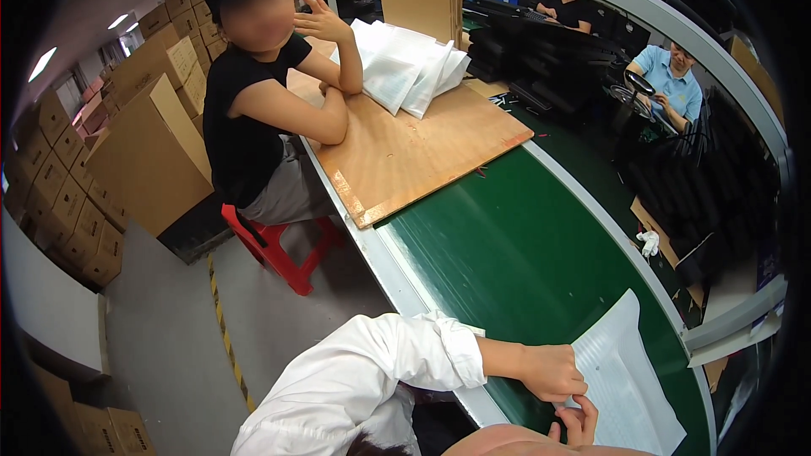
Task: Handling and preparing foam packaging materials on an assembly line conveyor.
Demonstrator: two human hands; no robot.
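Observation:
A white, thin foam bag or sheet (629,376) lies on the green belt at the lower right. My left hand (551,373), at the end of a rolled white sleeve, is closed with its fingers pinched on the bag's near left edge. Just below it, the bent fingers of my right hand (579,422) close on the same edge. The rest of that hand is hidden at the bottom of the picture. Farther up, a stack of similar white foam bags (401,63) rests on a wooden board (422,148).
A person in black (253,110) sits on a red stool (291,257) at the left, arms on the board. The green belt (515,228) has metal rails (608,228). Cardboard boxes (63,194) are piled at the left. Beyond the belt, a person in light blue (667,76) handles a part among black parts.

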